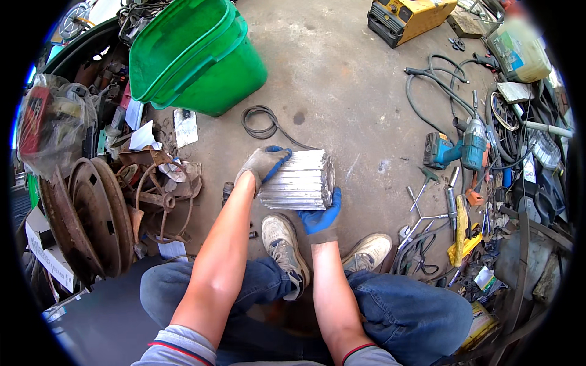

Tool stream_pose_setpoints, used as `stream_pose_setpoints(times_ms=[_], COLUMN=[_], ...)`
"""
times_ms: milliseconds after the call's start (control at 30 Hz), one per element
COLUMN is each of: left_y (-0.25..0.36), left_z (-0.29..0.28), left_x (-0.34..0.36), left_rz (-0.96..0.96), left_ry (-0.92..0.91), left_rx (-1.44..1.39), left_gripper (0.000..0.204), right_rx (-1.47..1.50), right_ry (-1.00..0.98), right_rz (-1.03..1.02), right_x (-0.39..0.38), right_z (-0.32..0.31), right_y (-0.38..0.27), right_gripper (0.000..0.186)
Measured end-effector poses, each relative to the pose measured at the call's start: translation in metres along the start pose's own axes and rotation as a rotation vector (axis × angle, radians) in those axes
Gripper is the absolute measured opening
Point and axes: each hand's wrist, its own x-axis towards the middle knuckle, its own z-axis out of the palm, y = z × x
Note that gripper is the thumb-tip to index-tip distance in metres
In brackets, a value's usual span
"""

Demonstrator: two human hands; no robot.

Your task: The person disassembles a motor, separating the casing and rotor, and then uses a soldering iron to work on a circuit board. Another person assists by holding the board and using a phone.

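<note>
I clamp the finned aluminium housing [298, 180] between left hand [261, 165] and right hand [320, 216]; I'd keep both grips even, above my shoes [284, 244].

even daylight falls on the concrete floor [342, 79], with only soft, short shadows under the green bin [195, 55] and the ribbed metal block [299, 180]. glare washes out the top corners, and the fisheye lens bends everything toward a black, rounded rim. the centre is sharp; the edges soften slightly.

White cardboard box [47, 256] at left; clear bag [52, 122] above.
</note>
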Motion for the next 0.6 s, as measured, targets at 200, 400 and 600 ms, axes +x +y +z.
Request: stream_pose_setpoints(times_ms=[200, 400, 600], left_y=[0.004, -0.039, -0.052], left_z=[0.033, 0.105, 0.120], left_x=[-0.019, 0.007, -0.007], left_rz=[0.263, 0.162, 0.153], left_ry=[0.129, -0.270, -0.334], left_rx=[-0.464, -1.334, -1.468], left_gripper=[0.050, 0.046, 0.043], right_rx=[-0.395, -0.873, -0.659], right_ry=[-0.132, -0.096, -0.204], right_rz=[-0.471, -0.737, -0.562], right_x=[-0.036, -0.068, -0.070], right_z=[0.064, 0.092, 0.079], right_y=[-0.051, -0.076, -0.086], right_gripper=[0.043, 0.044, 0.069])
